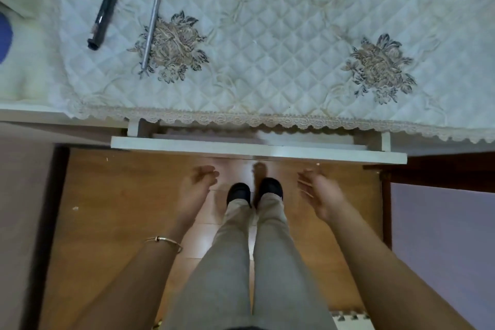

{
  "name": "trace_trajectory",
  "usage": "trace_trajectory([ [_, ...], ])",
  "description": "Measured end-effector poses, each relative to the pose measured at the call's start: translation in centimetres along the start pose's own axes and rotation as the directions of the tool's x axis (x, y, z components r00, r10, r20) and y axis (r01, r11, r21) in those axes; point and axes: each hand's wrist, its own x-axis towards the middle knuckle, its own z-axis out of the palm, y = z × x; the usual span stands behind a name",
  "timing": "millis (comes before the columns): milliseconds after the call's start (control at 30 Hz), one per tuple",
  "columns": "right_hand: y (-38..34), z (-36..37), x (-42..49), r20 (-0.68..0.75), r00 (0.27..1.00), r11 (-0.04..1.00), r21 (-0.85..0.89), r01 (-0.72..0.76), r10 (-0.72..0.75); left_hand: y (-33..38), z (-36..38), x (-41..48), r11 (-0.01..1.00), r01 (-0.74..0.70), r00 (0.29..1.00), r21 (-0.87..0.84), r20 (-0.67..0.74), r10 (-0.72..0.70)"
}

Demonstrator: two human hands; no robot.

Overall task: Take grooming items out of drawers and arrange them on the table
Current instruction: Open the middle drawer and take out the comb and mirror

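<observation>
Table, white, seen from above, covered by a quilted cloth with a lace edge and two embroidered flower motifs.

Black tube: lies on the cloth at the far left, slanted, its lower end pointing toward the table's front edge.

Silver stick: slim and pen-like, lies just to the right of the black tube and apart from it. Its lower half crosses the left flower motif.

Drawer: white, set under the table's front edge at the centre, pulled out a short way. Only a narrow strip of the inside shows, and its contents cannot be told.

Left hand: blurred, just below the drawer front and not touching it, fingers loosely curled, nothing held. A thin gold bracelet sits on the wrist.

Right hand: blurred, level with the left hand and well apart from it, palm turned inward, fingers relaxed and mostly extended, nothing held.

Legs in beige trousers and black slippers: stand between the hands on a wooden floor.

Blue object: cut off at the left edge, unidentified.
</observation>
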Motion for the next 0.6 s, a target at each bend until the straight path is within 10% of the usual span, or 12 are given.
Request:
trace_trajectory([
  [200,-1.6,-0.4,-5.8,0.050,0.759,0.628,-0.527,0.572,-0.649,4.2,-1.9,-4.6,0.644,-0.587,0.737,0.491,-0.004,0.675],
  [367,-4.5,-0.6,-3.8,0.240,0.654,0.187,-0.838,0.512,-0.717,6.0,-2.6,-1.3,0.314,-0.483,0.782,0.817,0.241,0.575],
  [600,-3.3,-1.4,-4.1,0.253,0.699,0.176,-0.860,0.480,-0.669,6.0,-2.4,-2.2,0.464,-0.468,0.830,0.752,0.194,0.524],
])
